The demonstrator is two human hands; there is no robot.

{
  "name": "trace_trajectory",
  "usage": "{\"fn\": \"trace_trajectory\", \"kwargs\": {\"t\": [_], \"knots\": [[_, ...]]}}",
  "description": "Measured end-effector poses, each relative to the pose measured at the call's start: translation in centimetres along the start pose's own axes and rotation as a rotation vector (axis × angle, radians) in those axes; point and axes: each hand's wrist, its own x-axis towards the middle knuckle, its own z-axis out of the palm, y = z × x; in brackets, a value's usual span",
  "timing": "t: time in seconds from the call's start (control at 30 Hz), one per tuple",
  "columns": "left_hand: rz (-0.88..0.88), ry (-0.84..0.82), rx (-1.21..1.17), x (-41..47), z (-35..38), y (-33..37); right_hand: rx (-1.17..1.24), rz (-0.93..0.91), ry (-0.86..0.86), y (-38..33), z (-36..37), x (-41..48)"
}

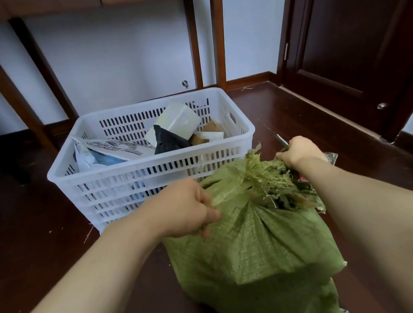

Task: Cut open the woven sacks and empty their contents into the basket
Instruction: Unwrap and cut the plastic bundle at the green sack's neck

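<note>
The green woven sack (260,241) sits on the dark wooden floor (42,259) at lower centre of the frame, just in front of the white basket (124,183), which already holds 4 or so items, among them a white tub (176,119) and a black bag (168,140). The left hand (186,209) pinches a fold of the weave at the sack's upper left. The right hand (298,150), at its upper right, is curled into a fist at the frayed mouth (263,174), with a metal tip that looks like scissors (282,140) poking out past the knuckles. The main hazard, as I judge it, is that blade: held in the same fist that tugs the fabric, it points toward the basket and could nick the weave, the contents or the other hand if the pull slips. The mouth appears gathered at the middle and torn only on the right, where dark contents show, so tipping now could jam the load or send it out sideways onto the floor rather than over the rim. The sack looks bulky and slack, and a 2-point hold near the top may let the bottom sag and swing into the basket wall when lifted. The loose fraying strands could also shed or snag on the slots.
</note>
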Motion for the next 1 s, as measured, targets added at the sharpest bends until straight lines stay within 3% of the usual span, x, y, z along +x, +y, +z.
{"fn": "trace_trajectory", "kwargs": {"t": [0.13,0.27,0.37,0.43,0.5,0.53,0.67,0.77,0.83,0.9,1.0], "knots": [[-0.049,-0.066,-0.213,-2.0,-1.5,-2.2,-0.061,0.081,0.064,2.7,-0.4,0.6],[-0.167,0.152,-0.451,-1.3,-2.1,-4.3,0.009,0.143,-0.063,3.2,-0.7,0.5],[-0.233,0.249,-0.680,0.4,-1.9,-3.7,0.390,0.168,-0.257,1.0,-1.9,-0.1],[-0.252,0.248,-0.825,1.6,-1.9,-3.6,0.668,0.140,-0.154,-0.7,-3.5,-0.7],[-0.251,0.286,-0.911,2.7,-1.9,-3.5,0.784,0.038,0.011,-2.2,-5.4,-2.2],[-0.237,0.308,-0.952,3.2,-2.0,-3.4,0.801,-0.022,-0.001,-2.8,-6.1,-3.3],[-0.128,0.269,-1.210,4.3,-2.0,-2.6,0.439,-0.068,-0.361,-4.0,-6.2,-7.2],[-0.063,0.239,-1.424,3.8,-1.5,-0.8,0.189,-0.071,-0.511,-4.0,-5.2,-7.8],[-0.113,0.208,-1.543,3.3,-1.3,-0.4,0.151,-0.097,-0.586,-4.0,-4.6,-7.5],[-0.208,0.169,-1.429,3.4,-1.3,-0.5,0.222,-0.101,-0.580,-3.9,-4.0,-7.0],[-0.209,0.135,-0.654,3.4,-0.1,0.4,0.460,-0.110,-0.386,-4.3,-3.9,-6.0]]}}
